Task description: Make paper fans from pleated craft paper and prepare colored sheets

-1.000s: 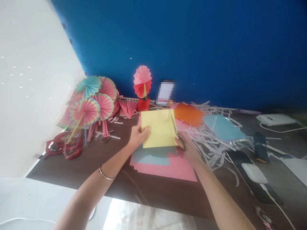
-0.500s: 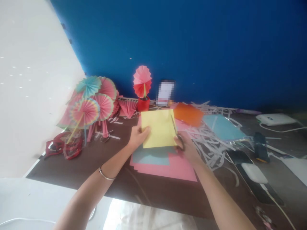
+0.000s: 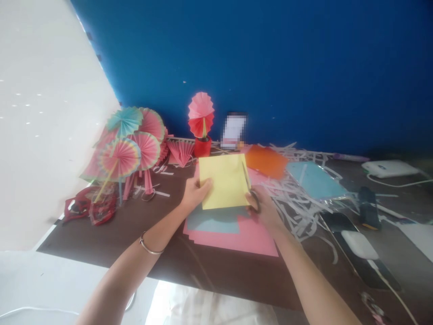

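Observation:
A yellow sheet of paper (image 3: 223, 183) is held up over the desk, its left edge pinched in my left hand (image 3: 196, 194), thumb on top. Scissors (image 3: 256, 201) with dark handles are gripped by my right hand (image 3: 265, 210); their blades run along the sheet's right edge. Whether the blades are parted cannot be made out. Below the yellow sheet lie a light blue sheet (image 3: 213, 223) and a stack of pink paper (image 3: 259, 239).
Pleated paper fans (image 3: 118, 158) crowd the left, beside a red pot (image 3: 202, 147) holding a pink fan. White paper strips (image 3: 297, 212) spread right of my hand. Orange paper (image 3: 265, 161), a light blue packet (image 3: 314, 180), a phone (image 3: 341, 225) and a white charger (image 3: 358, 243) lie further right.

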`<action>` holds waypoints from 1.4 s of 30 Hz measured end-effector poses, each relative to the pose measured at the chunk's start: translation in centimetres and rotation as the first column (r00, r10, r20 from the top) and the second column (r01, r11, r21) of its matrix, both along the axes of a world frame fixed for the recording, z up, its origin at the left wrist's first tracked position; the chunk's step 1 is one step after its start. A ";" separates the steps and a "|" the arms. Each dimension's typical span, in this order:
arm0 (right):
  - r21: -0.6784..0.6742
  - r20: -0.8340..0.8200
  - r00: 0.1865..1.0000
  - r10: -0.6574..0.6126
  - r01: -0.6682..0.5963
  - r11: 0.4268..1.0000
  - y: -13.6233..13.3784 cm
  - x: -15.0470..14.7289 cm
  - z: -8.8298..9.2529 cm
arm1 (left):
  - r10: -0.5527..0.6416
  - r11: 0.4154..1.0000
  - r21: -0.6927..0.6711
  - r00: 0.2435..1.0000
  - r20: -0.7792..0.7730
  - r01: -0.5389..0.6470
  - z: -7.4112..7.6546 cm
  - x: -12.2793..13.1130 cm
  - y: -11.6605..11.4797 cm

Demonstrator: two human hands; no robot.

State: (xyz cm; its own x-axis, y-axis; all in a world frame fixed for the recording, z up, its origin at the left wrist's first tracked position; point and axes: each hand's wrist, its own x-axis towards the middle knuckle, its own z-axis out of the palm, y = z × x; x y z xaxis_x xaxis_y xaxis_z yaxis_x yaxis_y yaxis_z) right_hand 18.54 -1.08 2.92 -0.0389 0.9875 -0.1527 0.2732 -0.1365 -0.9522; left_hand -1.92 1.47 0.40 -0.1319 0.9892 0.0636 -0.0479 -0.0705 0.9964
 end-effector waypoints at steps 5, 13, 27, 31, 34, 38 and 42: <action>-0.002 0.003 1.000 0.011 -0.011 1.000 0.1 0.1 -0.1 | -0.005 1.000 -0.001 1.000 -0.016 0.005 0.1 0.0 -0.1; 0.026 0.011 1.000 0.008 -0.008 1.000 0.0 0.1 0.1 | 0.005 1.000 -0.008 1.000 -0.007 -0.005 0.2 0.0 0.0; 0.013 0.016 1.000 0.016 -0.016 1.000 0.1 0.2 0.2 | 0.004 1.000 -0.012 1.000 0.009 -0.004 0.3 0.1 -0.1; 0.005 0.008 1.000 0.010 -0.010 1.000 0.1 0.2 0.2 | 0.004 1.000 -0.019 1.000 0.003 -0.004 0.3 0.0 0.0; -0.003 0.014 1.000 0.006 -0.006 1.000 0.0 0.1 0.2 | 0.006 1.000 -0.018 1.000 -0.002 -0.006 0.4 0.0 -0.1; 0.001 0.008 1.000 0.003 -0.003 1.000 0.1 0.3 0.0 | 0.013 1.000 -0.024 1.000 0.026 -0.013 0.5 0.1 -0.1; 0.020 0.009 1.000 0.006 -0.007 1.000 0.2 0.4 -0.2 | 0.013 1.000 -0.018 1.000 0.018 -0.013 0.5 0.1 -0.1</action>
